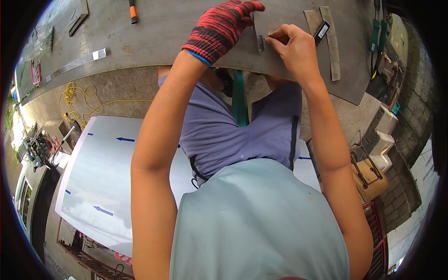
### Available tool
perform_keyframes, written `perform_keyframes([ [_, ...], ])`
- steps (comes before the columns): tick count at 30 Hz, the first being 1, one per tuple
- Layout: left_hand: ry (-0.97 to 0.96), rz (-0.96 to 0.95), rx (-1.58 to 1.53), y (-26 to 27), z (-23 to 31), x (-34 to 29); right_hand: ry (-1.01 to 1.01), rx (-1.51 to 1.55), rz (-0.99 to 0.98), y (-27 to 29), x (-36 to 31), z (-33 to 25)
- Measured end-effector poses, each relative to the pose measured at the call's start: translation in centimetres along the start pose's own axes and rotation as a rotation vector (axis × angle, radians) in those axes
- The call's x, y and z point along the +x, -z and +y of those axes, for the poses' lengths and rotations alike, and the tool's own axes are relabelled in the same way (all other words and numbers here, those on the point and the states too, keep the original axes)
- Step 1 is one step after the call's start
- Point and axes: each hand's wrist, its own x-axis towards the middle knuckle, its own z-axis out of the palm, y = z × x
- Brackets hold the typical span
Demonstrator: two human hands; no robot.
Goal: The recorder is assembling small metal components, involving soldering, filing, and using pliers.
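Note:
My left hand (pixel 221 29), in a red and black striped knit glove with a blue cuff edge, reaches over the grey metal table (pixel 163 42). Its forefinger stretches to the right, with the thumb apart below it. Just beside the thumb, a thin dark upright strip (pixel 253 22) shows; whether the glove touches it I cannot tell. My bare right hand (pixel 294 46) pinches thumb and forefinger together at the edge of a small shiny metal piece (pixel 261 44). Behind that hand lie a black marker-like object with a pale label (pixel 321 32) and two flat metal strips (pixel 332 46).
An orange and black handle (pixel 133 13) lies at the far left, near an angled metal piece (pixel 78 18). A long shiny strip (pixel 74 65) runs along the table's left part. Green-handled cutters (pixel 376 35) rest at the right edge. Yellow cord (pixel 74 95) coils on the floor.

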Motion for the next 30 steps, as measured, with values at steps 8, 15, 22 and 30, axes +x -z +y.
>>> perform_keyframes([
  [8,0.679,0.004,-0.198,-0.5,2.3,-3.7,-0.051,0.029,-0.007,0.0,-0.1,-0.5],
  [15,0.707,0.004,-0.237,-1.5,4.8,-3.9,-0.029,0.016,0.009,-0.1,-0.1,-0.2],
  [22,0.745,0.093,-0.308,-2.4,5.4,-4.4,-0.025,0.070,0.007,-0.4,-0.1,-0.1],
  [30,0.734,0.145,-0.299,-2.8,5.7,-4.4,-0.014,0.044,-0.001,-0.1,0.0,0.2],
])
